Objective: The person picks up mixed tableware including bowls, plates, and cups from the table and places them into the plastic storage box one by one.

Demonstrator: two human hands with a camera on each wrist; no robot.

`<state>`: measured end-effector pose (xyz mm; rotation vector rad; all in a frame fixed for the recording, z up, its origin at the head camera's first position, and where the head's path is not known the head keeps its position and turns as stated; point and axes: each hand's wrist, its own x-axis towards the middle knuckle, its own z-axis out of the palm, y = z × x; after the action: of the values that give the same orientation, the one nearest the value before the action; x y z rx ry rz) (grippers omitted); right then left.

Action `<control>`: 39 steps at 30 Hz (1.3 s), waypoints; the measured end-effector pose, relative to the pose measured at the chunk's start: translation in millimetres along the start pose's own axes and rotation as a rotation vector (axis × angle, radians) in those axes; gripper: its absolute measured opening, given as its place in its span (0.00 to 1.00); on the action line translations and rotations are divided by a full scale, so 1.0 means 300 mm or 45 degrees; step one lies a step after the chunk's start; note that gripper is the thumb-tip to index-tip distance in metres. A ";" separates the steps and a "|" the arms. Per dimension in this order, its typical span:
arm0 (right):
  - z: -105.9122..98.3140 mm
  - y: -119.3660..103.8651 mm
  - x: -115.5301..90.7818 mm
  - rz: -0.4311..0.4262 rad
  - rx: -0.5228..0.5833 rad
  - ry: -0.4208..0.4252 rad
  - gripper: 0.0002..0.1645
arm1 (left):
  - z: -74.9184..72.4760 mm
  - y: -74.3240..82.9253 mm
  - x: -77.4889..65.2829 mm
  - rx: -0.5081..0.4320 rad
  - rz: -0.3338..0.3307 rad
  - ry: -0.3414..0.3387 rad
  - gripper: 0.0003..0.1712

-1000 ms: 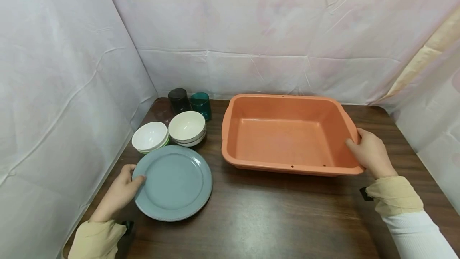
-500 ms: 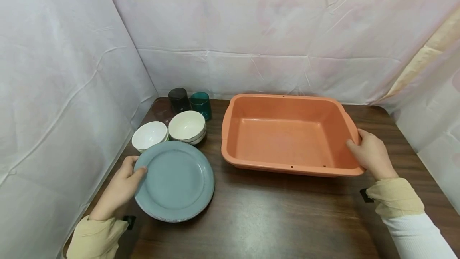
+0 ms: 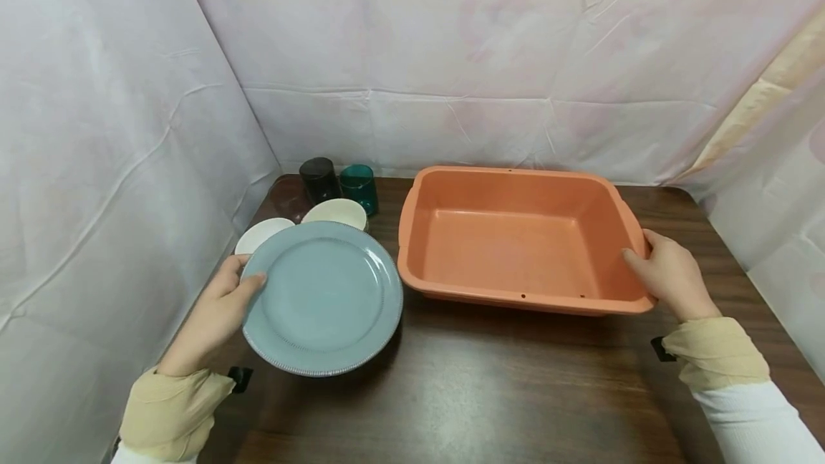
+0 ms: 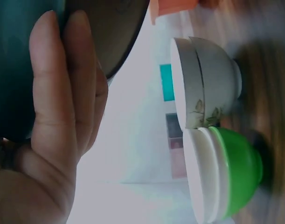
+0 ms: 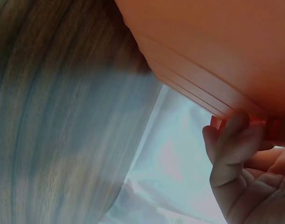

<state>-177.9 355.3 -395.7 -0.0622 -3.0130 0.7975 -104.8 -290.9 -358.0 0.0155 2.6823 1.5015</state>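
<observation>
In the head view a grey-blue round plate (image 3: 324, 298) is lifted above the table, gripped at its left rim by my left hand (image 3: 215, 310), thumb on top. The left wrist view shows that hand's fingers (image 4: 53, 88) against the plate's dark surface; whether more than one plate is held I cannot tell. My right hand (image 3: 672, 276) grips the right end of an orange rectangular tub (image 3: 509, 235), thumb inside the rim. From the right wrist, its fingers (image 5: 231, 154) curl under the tub's edge. The tub's inside is bare.
Behind the plate stand stacked cream bowls (image 4: 203, 79), white bowls with a green one (image 4: 240, 172), a dark cup (image 3: 319, 180) and a teal cup (image 3: 359, 188). All sit on the brown wooden table (image 3: 490, 378). White cloth (image 3: 451, 56) hangs around it.
My left hand has raised the plate and carried it slightly right and away from me, so it now covers more of the bowls. The right hand and tub have hardly moved.
</observation>
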 end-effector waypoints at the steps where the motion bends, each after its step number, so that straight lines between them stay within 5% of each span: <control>1: -0.001 0.002 0.000 -0.003 -0.001 -0.005 0.39 | 0.000 0.005 0.003 0.000 -0.001 -0.001 0.27; 10: 0.008 -0.002 0.006 -0.039 -0.004 -0.031 0.38 | -0.072 0.048 0.007 0.023 -0.010 0.011 0.29; 16: 0.011 -0.004 0.009 -0.045 0.000 -0.044 0.37 | -0.080 0.075 0.021 -0.071 -0.009 0.093 0.29; 26: 0.004 -0.006 0.019 -0.054 0.000 -0.064 0.37 | 0.070 0.137 0.097 -0.431 -0.035 0.123 0.27; 31: -0.016 -0.002 0.021 -0.033 -0.013 -0.116 0.47 | 0.151 0.173 0.128 -0.543 -0.038 0.167 0.23; 39: -0.091 -0.088 -0.001 -0.064 0.072 0.068 0.50 | 0.242 0.222 0.180 -0.722 -0.024 0.183 0.27</control>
<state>-177.6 345.8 -358.9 -0.0065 -2.9278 0.8612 -155.6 -191.8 -342.0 -0.1512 2.2360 2.2685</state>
